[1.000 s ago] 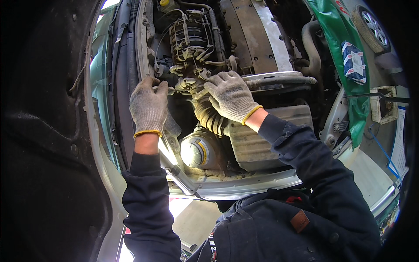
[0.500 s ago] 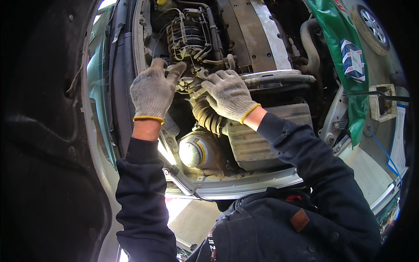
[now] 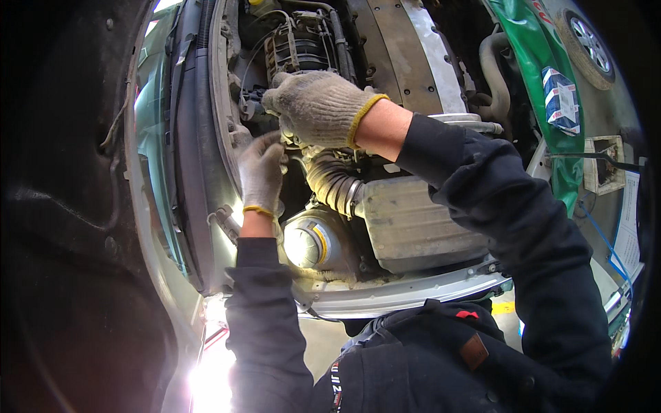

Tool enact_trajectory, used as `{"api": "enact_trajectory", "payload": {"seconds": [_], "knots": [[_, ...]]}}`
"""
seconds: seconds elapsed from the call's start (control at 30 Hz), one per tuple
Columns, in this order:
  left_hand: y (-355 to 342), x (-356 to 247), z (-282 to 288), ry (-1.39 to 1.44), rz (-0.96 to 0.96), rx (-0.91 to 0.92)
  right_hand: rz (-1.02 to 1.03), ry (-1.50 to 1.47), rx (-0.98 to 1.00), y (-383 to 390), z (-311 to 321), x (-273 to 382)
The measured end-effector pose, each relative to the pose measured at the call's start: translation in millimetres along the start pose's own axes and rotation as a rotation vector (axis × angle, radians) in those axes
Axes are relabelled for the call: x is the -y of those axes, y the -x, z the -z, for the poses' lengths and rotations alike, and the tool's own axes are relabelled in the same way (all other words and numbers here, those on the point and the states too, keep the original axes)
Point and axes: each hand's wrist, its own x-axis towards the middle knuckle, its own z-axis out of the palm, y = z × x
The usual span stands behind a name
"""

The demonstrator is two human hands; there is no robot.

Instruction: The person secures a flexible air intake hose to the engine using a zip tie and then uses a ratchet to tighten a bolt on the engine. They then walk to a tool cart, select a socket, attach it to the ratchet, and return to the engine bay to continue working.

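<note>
My gloved right hand (image 3: 320,107) reaches across the engine bay, curled at metal fittings below the intake manifold (image 3: 292,48); its fingertips are hidden. My gloved left hand (image 3: 261,172) is lower and to the left, fingers bent beside the ribbed intake hose (image 3: 330,182). What either hand holds, if anything, I cannot make out. The hose joins a plastic air box (image 3: 413,227). A brightly lit round mount (image 3: 306,241) sits below the hose.
An open dark hood (image 3: 69,206) fills the left side. The engine cover (image 3: 385,48) is at top. A green fender cover (image 3: 564,179) bears a blue box (image 3: 559,100); beyond it are a wheel (image 3: 589,48) and a tray (image 3: 595,144).
My right hand has moved up and left, its forearm now crossing the air box's top. My left hand has moved down and slightly right from half a second ago.
</note>
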Motion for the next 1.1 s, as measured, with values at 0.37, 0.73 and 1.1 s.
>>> {"api": "enact_trajectory", "payload": {"seconds": [0.37,0.73,1.1], "knots": [[2.7,68.3,-85.7,0.305,0.067,-0.379,0.135,0.025,-0.015,0.2,-11.2,-10.3],[-0.7,81.8,-86.8,0.614,0.157,-0.322,0.132,-0.004,-0.016,0.9,-12.7,-9.5],[-2.4,83.4,-87.4,0.548,0.134,-0.331,0.135,0.067,0.045,4.8,-6.5,-3.8]]}}
